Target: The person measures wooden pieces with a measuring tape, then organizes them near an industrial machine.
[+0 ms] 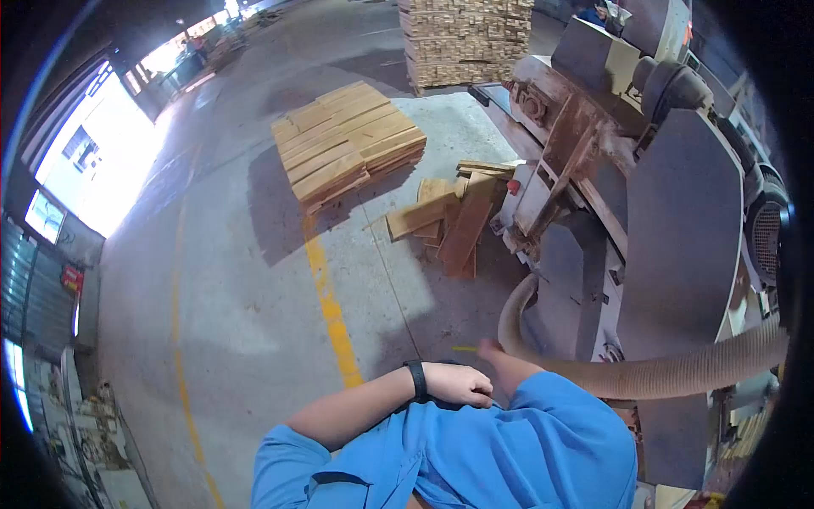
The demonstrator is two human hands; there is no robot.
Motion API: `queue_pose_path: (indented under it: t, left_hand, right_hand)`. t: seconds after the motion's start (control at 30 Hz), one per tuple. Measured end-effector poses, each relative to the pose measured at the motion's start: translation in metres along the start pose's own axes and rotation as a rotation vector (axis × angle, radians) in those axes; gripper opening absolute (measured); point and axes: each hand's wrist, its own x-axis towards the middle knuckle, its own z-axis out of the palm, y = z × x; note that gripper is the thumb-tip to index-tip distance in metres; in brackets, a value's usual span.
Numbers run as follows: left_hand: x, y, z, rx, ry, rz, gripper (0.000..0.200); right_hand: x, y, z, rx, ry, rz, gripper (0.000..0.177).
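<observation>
My left hand (459, 383), with a black band (416, 380) on its wrist, is held in front of my belly against the blue shirt (475, 450). Its fingers are curled in, and whatever lies inside them is hidden. Just beyond it, my right hand (492, 350) reaches forward past the shirt, slightly blurred. A thin yellow stick (465, 349) juts out to the left from its fingers. The ribbed hose (661, 373) of the machine passes close to my right forearm.
A large dusty machine (678, 220) fills the right side. Loose boards (458, 220) lie on the floor beside it. Ahead is a low stack of planks (348, 140), with a tall wood stack (466, 42) behind. A yellow line (332, 314) runs along the floor.
</observation>
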Motion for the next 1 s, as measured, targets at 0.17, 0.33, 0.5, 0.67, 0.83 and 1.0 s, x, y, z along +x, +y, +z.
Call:
queue_pose_path:
  t: [0.17, 0.33, 0.5, 0.67, 0.83, 1.0]
  left_hand:
    - [-0.040, -0.029, -0.142, -0.122, -0.080, -0.040, 0.038]
    - [-0.058, -0.108, -0.306, -0.324, -0.098, -0.026, 0.031]
    - [-0.077, -0.159, -0.512, -0.537, 0.139, -0.080, 0.022]
    - [-0.086, -0.207, -0.663, -0.291, 0.858, -0.083, 0.022]
    - [-0.085, -0.284, -0.785, 0.256, 1.102, -0.342, 0.034]
    - [-0.067, -0.367, -0.920, 0.292, 1.019, -0.398, 0.030]
  right_hand:
    - [0.014, 0.085, -0.003, 0.169, -0.027, 0.439, 0.032]
    - [0.106, 0.080, -0.006, 0.323, -0.105, 0.641, 0.030]
    - [0.328, 0.021, -0.069, 0.354, -0.019, 0.401, 0.029]
    - [0.435, -0.207, -0.364, 0.231, 0.350, -0.216, 0.026]
    - [0.519, -0.369, -0.530, 0.075, 0.343, -0.644, 0.019]
    - [0.624, -0.446, -0.614, 0.102, 0.433, -0.819, 0.013]
